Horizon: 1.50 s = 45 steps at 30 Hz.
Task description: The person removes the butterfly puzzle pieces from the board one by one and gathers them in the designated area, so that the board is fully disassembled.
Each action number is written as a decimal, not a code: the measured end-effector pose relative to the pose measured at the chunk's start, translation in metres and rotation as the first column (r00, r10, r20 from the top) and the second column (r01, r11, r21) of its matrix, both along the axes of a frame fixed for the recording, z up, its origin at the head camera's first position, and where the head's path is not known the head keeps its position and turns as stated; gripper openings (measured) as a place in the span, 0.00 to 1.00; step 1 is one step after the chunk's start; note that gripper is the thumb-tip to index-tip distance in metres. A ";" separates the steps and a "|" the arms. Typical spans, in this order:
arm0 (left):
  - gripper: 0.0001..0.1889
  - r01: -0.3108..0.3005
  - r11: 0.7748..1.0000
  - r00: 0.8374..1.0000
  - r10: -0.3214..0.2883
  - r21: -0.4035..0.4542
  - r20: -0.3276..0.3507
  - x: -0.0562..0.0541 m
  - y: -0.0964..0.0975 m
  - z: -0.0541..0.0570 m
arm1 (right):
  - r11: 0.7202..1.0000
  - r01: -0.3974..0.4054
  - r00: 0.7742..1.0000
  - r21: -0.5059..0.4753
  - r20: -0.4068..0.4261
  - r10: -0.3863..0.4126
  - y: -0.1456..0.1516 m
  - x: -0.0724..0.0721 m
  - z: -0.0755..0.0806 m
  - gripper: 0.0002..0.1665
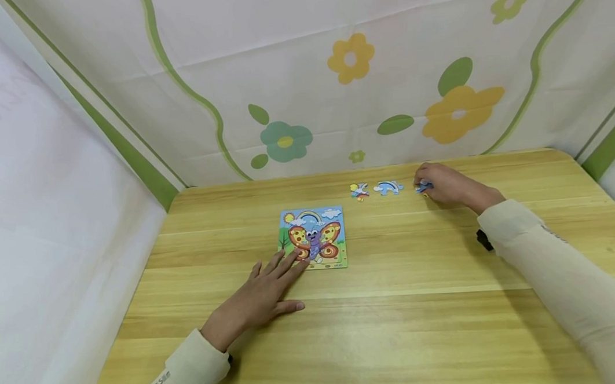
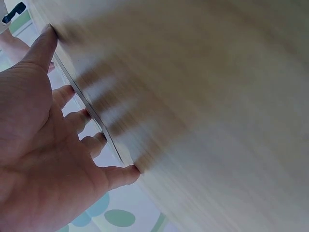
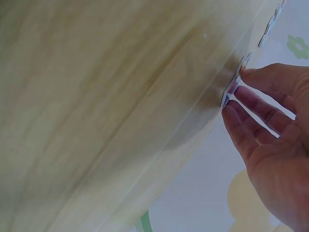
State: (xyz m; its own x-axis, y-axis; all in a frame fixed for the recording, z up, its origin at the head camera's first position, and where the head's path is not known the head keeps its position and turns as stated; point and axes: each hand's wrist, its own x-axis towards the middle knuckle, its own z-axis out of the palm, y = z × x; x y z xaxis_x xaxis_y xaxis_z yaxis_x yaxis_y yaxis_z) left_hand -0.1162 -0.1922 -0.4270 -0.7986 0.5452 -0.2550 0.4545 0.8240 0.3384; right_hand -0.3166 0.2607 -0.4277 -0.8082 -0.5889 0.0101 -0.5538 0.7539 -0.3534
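A square butterfly puzzle (image 1: 317,229) lies on the table, with a purple butterfly, sun, rainbow and clouds on it. My left hand (image 1: 260,293) spreads its fingers over the lower left corner of the puzzle, fingertips resting on it and the thumb on the wood. At the back right, my right hand (image 1: 440,184) pinches a blue puzzle piece (image 1: 424,186) between thumb and fingers; the hand covers part of it. In the right wrist view this puzzle piece (image 3: 233,87) is seen edge-on, close to the table surface.
Two more puzzle pieces, one with a rainbow (image 1: 389,186) and one with yellow and red parts (image 1: 359,190), lie left of my right hand. A flowered cloth wall (image 1: 290,59) stands behind the wooden table (image 1: 398,326), and a white cloth (image 1: 53,228) hangs at its left.
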 end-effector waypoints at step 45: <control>0.41 -0.033 0.999 0.999 0.034 -0.009 0.019 0.000 -0.001 0.002 | 0.973 -0.167 0.983 -0.157 0.050 0.177 -0.173 0.045 0.024 0.21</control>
State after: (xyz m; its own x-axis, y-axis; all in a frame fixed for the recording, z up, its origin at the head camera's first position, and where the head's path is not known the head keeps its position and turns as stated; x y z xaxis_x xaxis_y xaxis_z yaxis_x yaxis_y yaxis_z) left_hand -0.1157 -0.1930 -0.4255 -0.8113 0.5158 -0.2751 0.4201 0.8417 0.3393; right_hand -0.2713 0.0880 -0.4034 -0.6965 -0.7148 0.0622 -0.6435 0.5840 -0.4947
